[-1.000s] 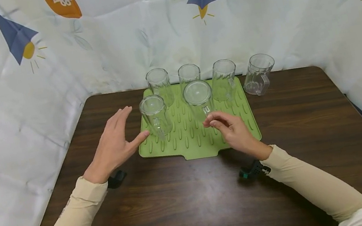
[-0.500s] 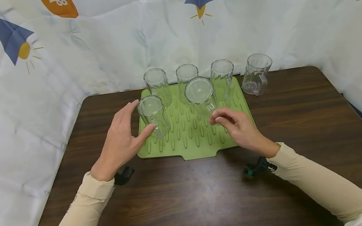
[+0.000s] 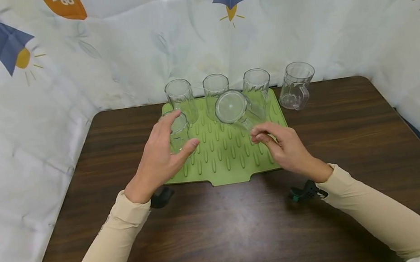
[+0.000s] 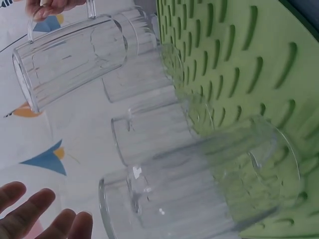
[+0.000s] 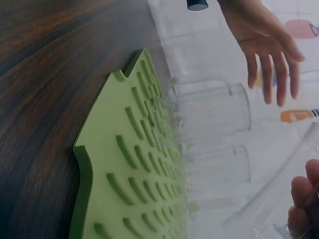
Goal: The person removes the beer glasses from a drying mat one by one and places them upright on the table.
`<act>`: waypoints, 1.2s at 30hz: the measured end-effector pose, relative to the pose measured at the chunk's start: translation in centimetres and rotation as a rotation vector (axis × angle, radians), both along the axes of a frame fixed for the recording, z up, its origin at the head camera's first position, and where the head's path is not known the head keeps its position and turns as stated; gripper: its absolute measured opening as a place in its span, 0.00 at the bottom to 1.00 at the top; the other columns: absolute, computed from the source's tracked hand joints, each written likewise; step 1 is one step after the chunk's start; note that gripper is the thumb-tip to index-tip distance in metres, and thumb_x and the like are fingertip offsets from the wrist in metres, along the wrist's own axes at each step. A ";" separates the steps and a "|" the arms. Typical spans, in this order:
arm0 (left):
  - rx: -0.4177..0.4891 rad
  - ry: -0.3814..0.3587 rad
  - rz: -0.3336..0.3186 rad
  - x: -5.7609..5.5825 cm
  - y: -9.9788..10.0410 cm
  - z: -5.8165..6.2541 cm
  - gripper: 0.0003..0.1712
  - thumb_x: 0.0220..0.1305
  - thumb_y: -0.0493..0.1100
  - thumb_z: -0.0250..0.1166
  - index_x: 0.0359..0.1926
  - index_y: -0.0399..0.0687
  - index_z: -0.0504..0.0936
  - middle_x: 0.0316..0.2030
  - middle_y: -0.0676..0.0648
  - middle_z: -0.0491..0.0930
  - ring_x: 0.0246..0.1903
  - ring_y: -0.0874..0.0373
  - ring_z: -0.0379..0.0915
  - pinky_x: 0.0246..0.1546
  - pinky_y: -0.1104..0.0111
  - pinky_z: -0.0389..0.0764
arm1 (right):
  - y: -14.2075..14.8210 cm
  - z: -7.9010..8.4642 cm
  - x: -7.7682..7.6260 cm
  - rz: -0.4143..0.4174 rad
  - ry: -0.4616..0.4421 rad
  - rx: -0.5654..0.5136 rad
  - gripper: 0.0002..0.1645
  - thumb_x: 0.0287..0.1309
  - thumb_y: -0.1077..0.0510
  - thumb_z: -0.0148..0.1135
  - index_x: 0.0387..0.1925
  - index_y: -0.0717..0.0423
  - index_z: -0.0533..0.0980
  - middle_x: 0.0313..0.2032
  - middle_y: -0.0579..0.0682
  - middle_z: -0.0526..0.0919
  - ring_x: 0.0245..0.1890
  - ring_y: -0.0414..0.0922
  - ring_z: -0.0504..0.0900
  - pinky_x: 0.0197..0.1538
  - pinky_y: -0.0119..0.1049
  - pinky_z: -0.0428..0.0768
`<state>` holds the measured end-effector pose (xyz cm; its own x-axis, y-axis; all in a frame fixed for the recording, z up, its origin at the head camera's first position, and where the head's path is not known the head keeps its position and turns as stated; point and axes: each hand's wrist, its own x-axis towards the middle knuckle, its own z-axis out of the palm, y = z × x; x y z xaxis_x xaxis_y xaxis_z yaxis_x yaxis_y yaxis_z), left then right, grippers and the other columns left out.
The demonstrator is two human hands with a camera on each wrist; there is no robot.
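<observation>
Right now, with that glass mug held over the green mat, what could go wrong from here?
The held mug hangs tilted, held only by its handle in the right hand's fingers, so it might swivel or slip.

In the head view it overlaps the back-row mug nearest the table mug; the gap is unclear, but a swing could clink them.

The left hand, fingers open, is close to the front mug and might nudge it.

Booth-like spot, rm type unclear: printed sheeting [image 3: 127, 52] behind/beside brown tbl [image 3: 227, 238].
</observation>
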<state>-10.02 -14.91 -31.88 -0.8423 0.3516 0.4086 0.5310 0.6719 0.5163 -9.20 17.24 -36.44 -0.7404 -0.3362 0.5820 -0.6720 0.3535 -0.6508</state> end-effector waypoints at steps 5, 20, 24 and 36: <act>0.041 -0.036 -0.022 -0.1 0.9 -0.1 0.44 0.71 0.57 0.66 0.80 0.50 0.59 0.76 0.43 0.65 0.64 0.42 0.72 0.62 0.46 0.78 | 0.4 0.1 0.1 -0.016 0.100 0.065 0.10 0.64 0.74 0.62 0.44 0.62 0.81 0.38 0.53 0.87 0.39 0.46 0.89 0.50 0.20 0.82; 0.092 -0.066 -0.055 -0.4 3.4 -1.0 0.42 0.72 0.57 0.65 0.79 0.49 0.60 0.75 0.45 0.66 0.54 0.44 0.77 0.51 0.51 0.83 | 1.2 -0.2 0.3 -0.017 0.315 0.172 0.13 0.62 0.76 0.62 0.44 0.61 0.82 0.38 0.53 0.85 0.40 0.45 0.86 0.46 0.30 0.85; 0.106 -0.058 -0.061 -0.4 3.9 -1.3 0.41 0.72 0.55 0.66 0.78 0.48 0.61 0.75 0.45 0.67 0.54 0.43 0.79 0.51 0.52 0.84 | 1.4 -0.2 0.4 -0.014 0.340 0.195 0.14 0.63 0.75 0.62 0.46 0.60 0.82 0.38 0.52 0.85 0.40 0.44 0.84 0.44 0.31 0.84; 0.165 -0.083 -0.109 -0.6 5.3 -2.6 0.42 0.72 0.55 0.65 0.78 0.48 0.59 0.75 0.43 0.66 0.62 0.46 0.76 0.56 0.52 0.85 | 1.5 -0.6 0.5 -0.009 0.451 0.256 0.16 0.80 0.59 0.49 0.46 0.59 0.83 0.35 0.50 0.83 0.34 0.44 0.79 0.40 0.37 0.80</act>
<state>-10.63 -9.62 -34.44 -0.8362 0.3764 0.3988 0.5468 0.5160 0.6594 -8.72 18.74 -37.09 -0.4385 -0.5044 0.7438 -0.8619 0.4706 -0.1890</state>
